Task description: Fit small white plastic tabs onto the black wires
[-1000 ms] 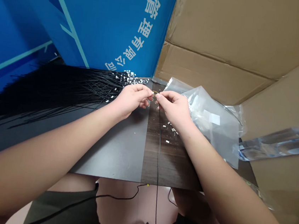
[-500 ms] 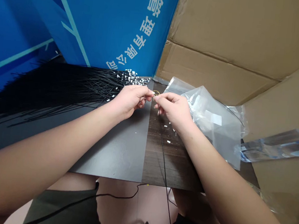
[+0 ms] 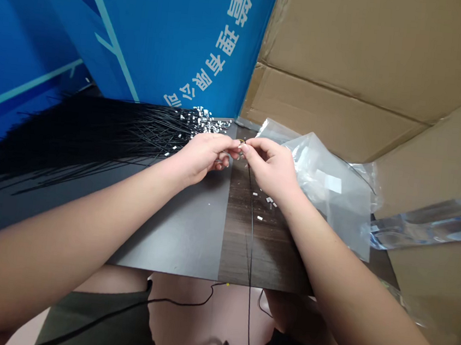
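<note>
My left hand [image 3: 205, 156] and my right hand [image 3: 274, 166] meet above the table, thumbs and index fingers pinched close together. Between them is the end of a thin black cable [image 3: 252, 235], with a small yellowish loop [image 3: 241, 141] at the fingertips. From my right fingers the cable hangs down across the wood and over the table's front edge. My fingers mostly cover its tip. A large pile of similar black cables [image 3: 95, 131] lies left of my left hand, many with white end pieces [image 3: 203, 119].
Several loose white bits [image 3: 269, 201] lie on the dark wooden tabletop [image 3: 234, 250]. Clear plastic bags [image 3: 316, 176] sit to the right. Behind stand a blue printed panel [image 3: 166, 34] and cardboard [image 3: 349, 59]. Another black cable [image 3: 175, 302] runs below the table.
My hands have drawn slightly closer together at the fingertips. The hanging cable has swung a little to the left at its lower end. The yellowish loop shows less.
</note>
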`<state>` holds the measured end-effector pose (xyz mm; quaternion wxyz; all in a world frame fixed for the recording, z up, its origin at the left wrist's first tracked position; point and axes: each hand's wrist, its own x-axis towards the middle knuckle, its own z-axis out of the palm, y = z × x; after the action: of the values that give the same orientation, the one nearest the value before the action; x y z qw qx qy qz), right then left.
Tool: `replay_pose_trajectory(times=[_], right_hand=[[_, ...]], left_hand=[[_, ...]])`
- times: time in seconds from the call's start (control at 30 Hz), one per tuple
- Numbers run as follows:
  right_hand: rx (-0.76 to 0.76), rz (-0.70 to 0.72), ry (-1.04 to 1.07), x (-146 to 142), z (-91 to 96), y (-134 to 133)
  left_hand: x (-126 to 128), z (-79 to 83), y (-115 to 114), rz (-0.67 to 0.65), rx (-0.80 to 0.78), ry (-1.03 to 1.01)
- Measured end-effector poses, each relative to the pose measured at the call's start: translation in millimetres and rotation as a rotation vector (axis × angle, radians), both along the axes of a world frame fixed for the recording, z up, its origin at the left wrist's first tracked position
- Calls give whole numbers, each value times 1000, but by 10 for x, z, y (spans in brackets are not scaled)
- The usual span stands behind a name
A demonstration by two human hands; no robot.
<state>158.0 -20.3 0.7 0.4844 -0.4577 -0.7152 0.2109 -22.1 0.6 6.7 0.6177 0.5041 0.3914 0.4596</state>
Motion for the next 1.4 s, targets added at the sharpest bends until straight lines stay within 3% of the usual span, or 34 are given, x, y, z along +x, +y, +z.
replay_pose_trajectory(times=[0.37,0.47,0.67,0.83,1.4], right_hand=[[100,-8,-108,35,-12,7],[35,-31,-50,21,-4,4],[-301,12,224,-28,45,-8],[-437,55,236,-66,85,-44],[-446,57,201,-86,74,-52]], left_hand=[[8,1,-22,-46,-99,-41],[11,19,-15,-34,-109,-45],[16,43,11,50,-167,-101],[27,29,14,68,-184,-98],[50,-2,-9,61,-123,-77]])
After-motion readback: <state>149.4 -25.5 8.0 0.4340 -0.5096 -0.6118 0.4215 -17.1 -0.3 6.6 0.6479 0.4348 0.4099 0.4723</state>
